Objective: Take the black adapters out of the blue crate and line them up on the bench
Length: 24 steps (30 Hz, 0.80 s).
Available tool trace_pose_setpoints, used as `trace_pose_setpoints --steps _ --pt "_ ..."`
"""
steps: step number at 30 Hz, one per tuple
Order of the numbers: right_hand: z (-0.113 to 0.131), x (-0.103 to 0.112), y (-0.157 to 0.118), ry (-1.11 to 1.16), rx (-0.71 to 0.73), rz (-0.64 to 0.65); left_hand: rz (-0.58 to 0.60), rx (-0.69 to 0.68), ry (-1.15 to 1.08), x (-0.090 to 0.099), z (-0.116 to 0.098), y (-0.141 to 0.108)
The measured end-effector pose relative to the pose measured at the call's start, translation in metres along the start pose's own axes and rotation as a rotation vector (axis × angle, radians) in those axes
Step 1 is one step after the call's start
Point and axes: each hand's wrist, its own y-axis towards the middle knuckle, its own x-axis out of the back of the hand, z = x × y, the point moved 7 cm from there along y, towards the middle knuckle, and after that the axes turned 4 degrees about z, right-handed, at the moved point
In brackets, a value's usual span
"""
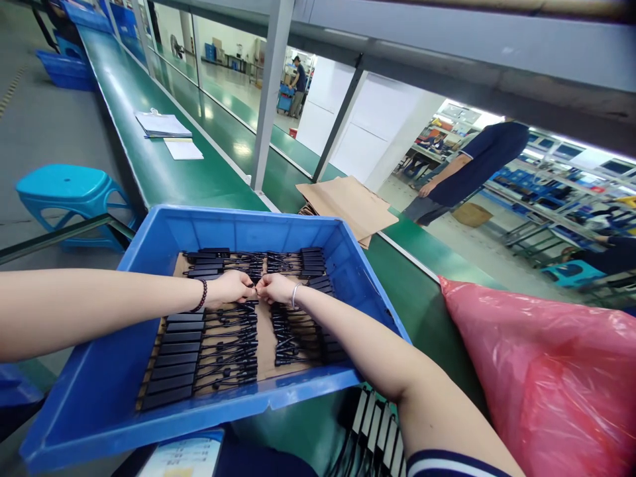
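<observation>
My left hand (pixel 232 287) and my right hand (pixel 276 289) meet over the middle of a blue plastic bin (pixel 258 228), fingertips pinched close together. A small dark bit shows between them, too small to name. Below and around the hands lie rows of flat black boxes, such as the black adapters (pixel 173 358) on the left, with thin black cables (pixel 231 358) running toward the centre. A second group of black cables (pixel 293 338) lies on the right, partly hidden by my right forearm. Brown cardboard (pixel 265 331) lines the bin beneath them.
A green work surface (pixel 163 172) runs to the far left, carrying papers (pixel 163 124). Brown cardboard sheets (pixel 348 202) lie behind the bin. At right is a pink plastic bag (pixel 546 371); pale slim boxes (pixel 375 424) sit near my right elbow. A blue stool (pixel 69 189) stands left.
</observation>
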Motion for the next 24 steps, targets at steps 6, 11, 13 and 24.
trace_pose_setpoints --steps 6,11,13,24 --pt "-0.003 0.012 0.001 -0.019 0.021 -0.05 0.031 -0.011 -0.011 0.002 0.0 0.003" --pt "0.002 0.016 0.003 -0.011 0.071 -0.052 -0.007 0.016 0.013 0.004 0.003 0.002" --pt "0.004 0.014 0.002 -0.001 0.078 -0.039 -0.007 0.026 0.013 0.003 0.002 0.001" --pt "0.007 0.01 0.0 0.037 0.1 -0.033 -0.004 0.038 0.208 0.003 -0.001 0.001"
